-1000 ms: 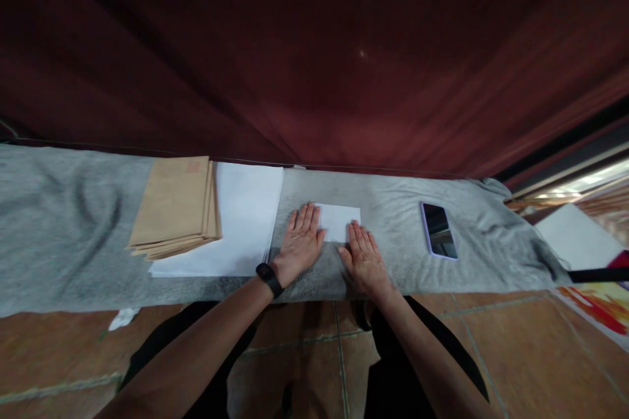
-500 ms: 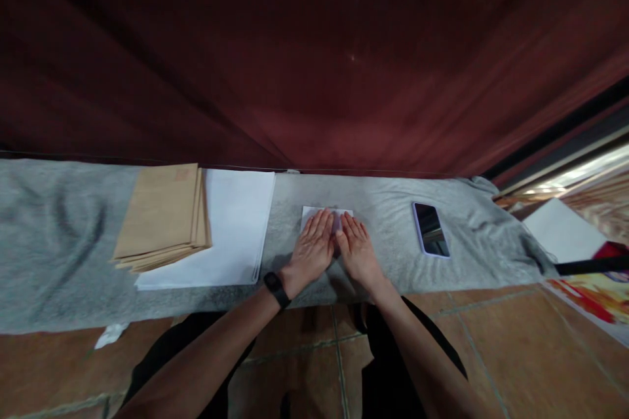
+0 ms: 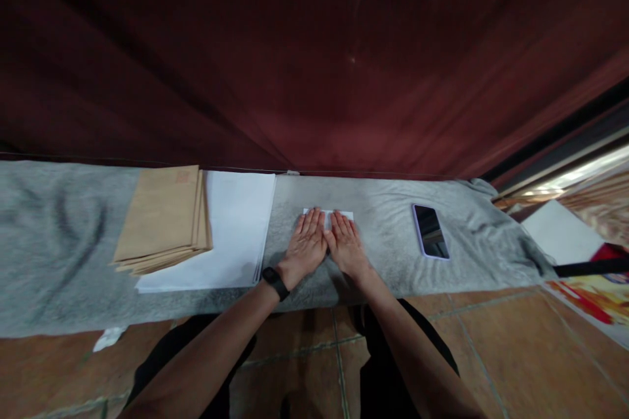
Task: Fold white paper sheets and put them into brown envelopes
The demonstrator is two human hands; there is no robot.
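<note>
A small folded white paper (image 3: 348, 215) lies on the grey cloth, mostly hidden under my hands. My left hand (image 3: 308, 240) rests flat on its left part, fingers stretched out, a dark band on the wrist. My right hand (image 3: 346, 243) lies flat on the right part, fingers extended. The two thumbs nearly meet in the middle. To the left, a stack of brown envelopes (image 3: 160, 213) sits partly over a pile of white paper sheets (image 3: 240, 229).
Grey cloth (image 3: 378, 209) covers the long narrow surface. A phone with a purple case (image 3: 431, 230) lies at the right. Dark red fabric (image 3: 314, 78) hangs behind. A crumpled white scrap (image 3: 109, 338) is at the front left edge, above the tiled floor (image 3: 521, 334).
Both hands have slid slightly to the left over the folded paper, covering more of its left side. The envelopes, sheets and phone have stayed in place.
</note>
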